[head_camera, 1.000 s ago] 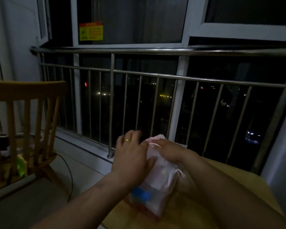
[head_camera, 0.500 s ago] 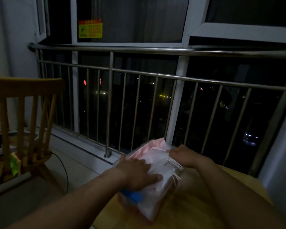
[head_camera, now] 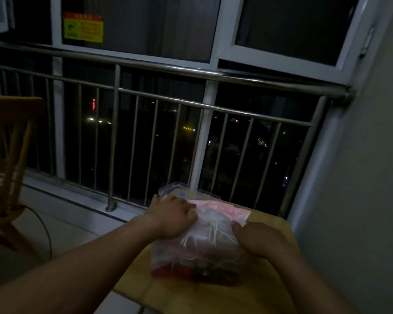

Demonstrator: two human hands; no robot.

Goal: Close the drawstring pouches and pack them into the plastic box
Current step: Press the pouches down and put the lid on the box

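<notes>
Sheer white and pink cloth is heaped well above the rim of the clear plastic box (head_camera: 168, 257), which sits on the wooden table (head_camera: 213, 295) near the window railing. Those are the pouches (head_camera: 204, 215), already in the box but not yet sunk into it.

The left hand (head_camera: 173, 214) lies on top of the pile at its left side, fingers bent down into the cloth and seemingly bunching it. The right hand (head_camera: 256, 239) sits at the pile's right edge with its thumb against the cloth; its fingers are lost in the gloom, so I cannot tell whether it grasps anything.

To my eye this is the pressing-down stage. It would go best with flat, even pressure from both sides, so the soft stack settles rather than bulging out at one end. The loose white strings (head_camera: 213, 230) trail over the front and should be tucked inside. A clear piece (head_camera: 182, 189) just behind may be the lid.
</notes>
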